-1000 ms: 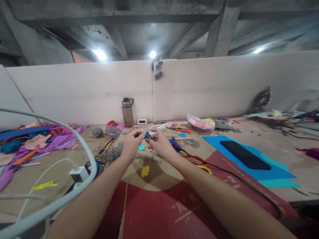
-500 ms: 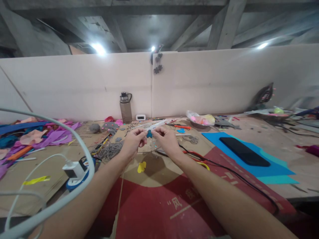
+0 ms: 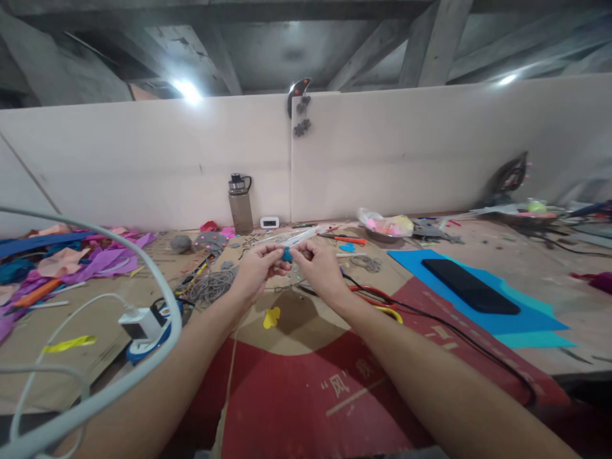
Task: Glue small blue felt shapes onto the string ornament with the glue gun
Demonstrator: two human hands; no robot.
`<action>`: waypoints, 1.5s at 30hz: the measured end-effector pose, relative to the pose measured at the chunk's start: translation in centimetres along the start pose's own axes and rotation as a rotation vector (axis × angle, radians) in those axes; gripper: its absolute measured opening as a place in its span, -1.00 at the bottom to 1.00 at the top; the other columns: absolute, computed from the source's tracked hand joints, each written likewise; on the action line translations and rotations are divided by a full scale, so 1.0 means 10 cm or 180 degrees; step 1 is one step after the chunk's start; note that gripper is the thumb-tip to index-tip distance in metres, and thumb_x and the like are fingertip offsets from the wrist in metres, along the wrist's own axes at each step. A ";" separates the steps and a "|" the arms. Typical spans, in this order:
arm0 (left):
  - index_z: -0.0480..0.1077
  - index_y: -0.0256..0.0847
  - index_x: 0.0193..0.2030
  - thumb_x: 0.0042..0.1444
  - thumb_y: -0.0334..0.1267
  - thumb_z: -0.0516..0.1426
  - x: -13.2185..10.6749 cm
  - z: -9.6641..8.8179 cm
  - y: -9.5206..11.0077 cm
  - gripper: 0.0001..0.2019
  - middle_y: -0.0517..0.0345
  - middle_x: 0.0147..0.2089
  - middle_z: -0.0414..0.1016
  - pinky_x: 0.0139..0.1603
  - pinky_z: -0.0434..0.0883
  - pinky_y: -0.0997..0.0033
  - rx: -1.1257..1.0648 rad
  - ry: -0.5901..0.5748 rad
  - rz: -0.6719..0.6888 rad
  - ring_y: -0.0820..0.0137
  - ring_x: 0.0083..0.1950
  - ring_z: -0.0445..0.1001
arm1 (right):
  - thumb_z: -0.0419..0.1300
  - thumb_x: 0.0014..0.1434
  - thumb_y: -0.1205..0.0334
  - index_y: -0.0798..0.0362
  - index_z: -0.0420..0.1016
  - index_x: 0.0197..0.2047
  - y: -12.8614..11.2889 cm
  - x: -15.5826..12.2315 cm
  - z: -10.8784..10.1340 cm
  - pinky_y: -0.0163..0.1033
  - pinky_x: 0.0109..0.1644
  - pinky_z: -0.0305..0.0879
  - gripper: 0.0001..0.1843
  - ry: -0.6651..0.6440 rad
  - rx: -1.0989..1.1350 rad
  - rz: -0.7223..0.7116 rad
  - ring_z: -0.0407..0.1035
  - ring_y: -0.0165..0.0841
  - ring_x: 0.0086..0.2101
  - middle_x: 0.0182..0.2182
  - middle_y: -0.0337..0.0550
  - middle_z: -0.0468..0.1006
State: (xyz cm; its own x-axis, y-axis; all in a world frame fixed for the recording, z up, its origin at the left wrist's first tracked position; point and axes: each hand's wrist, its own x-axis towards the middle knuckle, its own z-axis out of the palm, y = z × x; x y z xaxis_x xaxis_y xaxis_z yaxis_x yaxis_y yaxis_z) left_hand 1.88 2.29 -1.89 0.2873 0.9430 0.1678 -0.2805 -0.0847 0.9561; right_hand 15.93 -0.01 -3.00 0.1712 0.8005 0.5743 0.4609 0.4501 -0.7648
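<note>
Both my hands meet above the middle of the cardboard-covered table (image 3: 310, 331). My left hand (image 3: 255, 271) and my right hand (image 3: 320, 268) each pinch a small blue felt piece (image 3: 286, 255) between fingertips, fingers curled closed. A yellow felt cutout (image 3: 271, 317) lies on the cardboard just below my hands. A black cable (image 3: 430, 328) runs under my right forearm.
A grey water bottle (image 3: 240, 204) stands against the white partition. Purple and pink felt scraps (image 3: 86, 261) pile at left; a white charger (image 3: 138, 323) and cable sit nearby. A black phone (image 3: 471, 285) lies on blue sheets at right. A bowl of coloured bits (image 3: 387, 228) sits behind.
My hands have stayed together on the blue piece, which they have turned a little between the fingertips. The view has shifted slightly.
</note>
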 end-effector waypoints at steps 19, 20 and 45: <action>0.36 -0.28 -0.38 -0.01 -0.43 0.14 0.38 -0.77 0.32 -0.97 0.11 -0.43 0.52 -0.33 0.50 0.50 -0.0759 0.1664 0.0949 0.47 -0.42 0.52 | 0.25 -0.04 0.22 -0.05 0.35 0.09 -0.02 0.10 -0.26 -0.39 -0.58 0.07 -0.44 -0.1264 0.0460 0.0890 0.16 -0.55 -0.59 -0.37 -0.26 0.44; 0.36 -0.27 -0.38 -0.02 -0.44 0.14 0.40 -0.82 0.33 -0.96 0.13 -0.43 0.51 -0.34 0.49 0.52 -0.0796 0.1760 0.0978 0.49 -0.41 0.52 | 0.26 -0.04 0.21 -0.07 0.33 0.11 -0.05 0.10 -0.31 -0.39 -0.60 0.05 -0.41 -0.1274 0.0521 0.0969 0.15 -0.55 -0.61 -0.36 -0.26 0.45; 0.35 -0.31 -0.34 0.00 -0.41 0.18 0.21 -0.39 0.21 -0.92 0.10 -0.44 0.50 -0.34 0.51 0.39 -0.0461 0.0768 0.0423 0.41 -0.44 0.54 | 0.21 0.01 0.06 0.06 0.39 -0.66 0.57 0.35 -0.56 -0.29 -0.44 0.16 -0.68 -0.0790 -0.2197 0.0701 0.35 -0.33 -0.51 -0.66 -0.07 0.44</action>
State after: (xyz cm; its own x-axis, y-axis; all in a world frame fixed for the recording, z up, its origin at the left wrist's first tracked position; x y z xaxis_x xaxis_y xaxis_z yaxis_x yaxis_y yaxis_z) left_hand -1.66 5.32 -0.48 0.0185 0.9774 0.2105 -0.4337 -0.1819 0.8825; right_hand 23.98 3.12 -3.72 0.1590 0.9452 0.2850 0.8922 -0.0140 -0.4514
